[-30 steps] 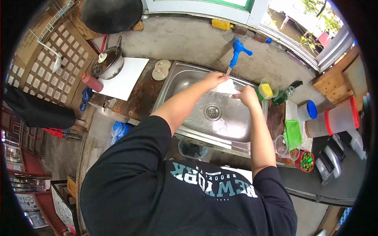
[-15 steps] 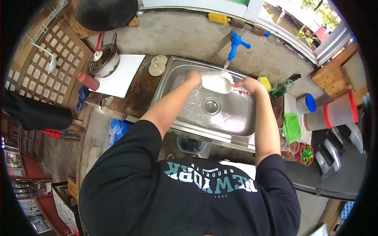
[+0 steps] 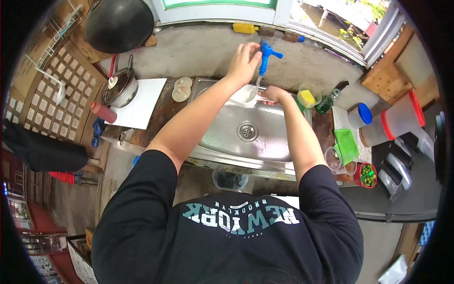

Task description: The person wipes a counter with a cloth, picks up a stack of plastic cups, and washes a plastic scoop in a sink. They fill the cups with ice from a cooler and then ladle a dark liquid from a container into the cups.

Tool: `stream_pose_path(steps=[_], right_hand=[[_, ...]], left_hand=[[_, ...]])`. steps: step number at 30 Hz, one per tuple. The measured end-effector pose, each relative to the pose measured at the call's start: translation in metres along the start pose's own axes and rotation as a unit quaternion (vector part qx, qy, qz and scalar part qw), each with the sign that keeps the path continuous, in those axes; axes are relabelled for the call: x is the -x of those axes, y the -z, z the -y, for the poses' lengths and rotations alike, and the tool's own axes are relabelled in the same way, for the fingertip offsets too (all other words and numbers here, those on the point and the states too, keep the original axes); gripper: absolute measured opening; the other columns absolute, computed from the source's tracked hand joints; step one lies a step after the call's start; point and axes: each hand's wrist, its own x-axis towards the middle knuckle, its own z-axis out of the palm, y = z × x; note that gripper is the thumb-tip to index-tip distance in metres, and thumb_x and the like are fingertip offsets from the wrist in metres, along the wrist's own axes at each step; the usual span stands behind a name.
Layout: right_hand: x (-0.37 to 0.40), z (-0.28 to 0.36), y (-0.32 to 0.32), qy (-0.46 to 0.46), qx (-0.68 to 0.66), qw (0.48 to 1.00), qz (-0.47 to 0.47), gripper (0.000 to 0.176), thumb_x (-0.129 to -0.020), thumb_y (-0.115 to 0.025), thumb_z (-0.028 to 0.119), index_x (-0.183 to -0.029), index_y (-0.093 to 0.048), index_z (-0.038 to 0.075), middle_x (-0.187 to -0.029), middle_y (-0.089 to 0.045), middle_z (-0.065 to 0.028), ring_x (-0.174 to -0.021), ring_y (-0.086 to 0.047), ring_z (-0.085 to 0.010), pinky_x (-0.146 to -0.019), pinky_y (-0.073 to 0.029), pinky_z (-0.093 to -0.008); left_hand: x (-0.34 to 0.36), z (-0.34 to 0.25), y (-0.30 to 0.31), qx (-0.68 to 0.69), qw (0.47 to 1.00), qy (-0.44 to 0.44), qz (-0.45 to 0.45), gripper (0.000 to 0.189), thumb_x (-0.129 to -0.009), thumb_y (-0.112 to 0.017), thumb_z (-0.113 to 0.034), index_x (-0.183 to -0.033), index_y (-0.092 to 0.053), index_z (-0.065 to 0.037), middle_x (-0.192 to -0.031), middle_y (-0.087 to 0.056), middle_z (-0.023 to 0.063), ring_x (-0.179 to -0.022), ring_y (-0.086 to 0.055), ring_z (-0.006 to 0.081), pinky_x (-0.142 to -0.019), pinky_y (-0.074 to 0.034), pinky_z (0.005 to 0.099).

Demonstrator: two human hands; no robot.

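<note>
My right hand (image 3: 274,94) is closed around the handle of a white dipper (image 3: 244,97), a round bowl with a short handle, over the back of the steel sink (image 3: 222,128). A thin stream of water falls from the blue faucet (image 3: 265,59) close by the dipper's bowl. My left hand (image 3: 244,61) is raised just left of the faucet, its fingers apart and holding nothing, the fingertips right at the faucet's top. My left forearm hides part of the sink's left side.
Left of the sink are pale lids (image 3: 182,90), a white board (image 3: 146,102), a lidded pot (image 3: 120,90) and a red bottle (image 3: 103,112). On the right stand a yellow sponge (image 3: 307,97), a green bottle (image 3: 327,102), a green cloth (image 3: 346,143) and plastic containers (image 3: 403,113).
My left hand has let go of the dipper's far side and risen to the faucet. My right hand still holds the dipper, now a little further left in view. The camera view has shifted.
</note>
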Motion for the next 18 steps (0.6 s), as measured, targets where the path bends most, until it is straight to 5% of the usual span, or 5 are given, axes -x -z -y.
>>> stream_pose_path(steps=[4, 8, 13, 15, 18], right_hand=[[0.011, 0.003, -0.002, 0.046, 0.011, 0.997, -0.058, 0.042, -0.085, -0.06, 0.041, -0.067, -0.064, 0.004, -0.054, -0.056, -0.0035, -0.046, -0.05, -0.0132, -0.043, -0.041, -0.0305], [0.039, 0.015, 0.001, 0.099, 0.053, 0.989, -0.1, 0.038, -0.07, -0.074, 0.037, -0.068, -0.065, 0.0, -0.06, -0.06, -0.0081, -0.051, -0.056, -0.0185, -0.052, -0.046, -0.0327], [0.087, 0.014, -0.025, 0.075, 0.192, 0.943, -0.261, 0.037, -0.062, -0.077, 0.029, -0.083, -0.069, -0.001, -0.087, -0.067, -0.0194, -0.084, -0.066, -0.0337, -0.074, -0.052, -0.0408], [0.103, -0.002, -0.061, 0.015, 0.199, 0.932, -0.302, 0.024, -0.071, -0.067, 0.018, -0.086, -0.069, -0.001, -0.088, -0.067, -0.0207, -0.085, -0.066, -0.0336, -0.075, -0.053, -0.0413], [0.145, -0.017, -0.091, -0.037, 0.211, 0.925, -0.313, 0.018, -0.074, -0.059, 0.01, -0.085, -0.068, -0.001, -0.088, -0.066, -0.0215, -0.084, -0.066, -0.0339, -0.073, -0.053, -0.0425]], left_hand=[[-0.028, -0.048, -0.011, -0.192, 0.968, -0.127, 0.097, 0.039, -0.093, -0.047, -0.041, -0.113, -0.058, -0.01, -0.123, -0.046, 0.0126, -0.114, -0.045, 0.0298, -0.094, -0.04, 0.0434], [-0.036, -0.055, -0.029, -0.263, 0.944, -0.063, 0.188, 0.05, -0.092, -0.038, -0.054, -0.108, -0.066, -0.015, -0.126, -0.046, 0.0088, -0.122, -0.038, 0.0291, -0.097, -0.034, 0.0497], [-0.032, -0.035, -0.016, -0.273, 0.946, -0.13, 0.116, 0.04, -0.09, -0.048, -0.049, -0.1, -0.07, -0.017, -0.124, -0.047, 0.01, -0.122, -0.038, 0.0295, -0.097, -0.034, 0.0512], [-0.025, -0.029, 0.004, -0.299, 0.934, -0.146, 0.13, 0.032, -0.086, -0.055, -0.046, -0.098, -0.069, -0.02, -0.129, -0.044, 0.0108, -0.124, -0.037, 0.0296, -0.091, -0.039, 0.0536], [0.003, -0.028, 0.022, -0.232, 0.943, -0.148, 0.185, 0.052, -0.081, -0.063, -0.038, -0.13, -0.046, -0.032, -0.13, -0.042, 0.0156, -0.123, -0.039, 0.037, -0.098, -0.037, 0.0466]])
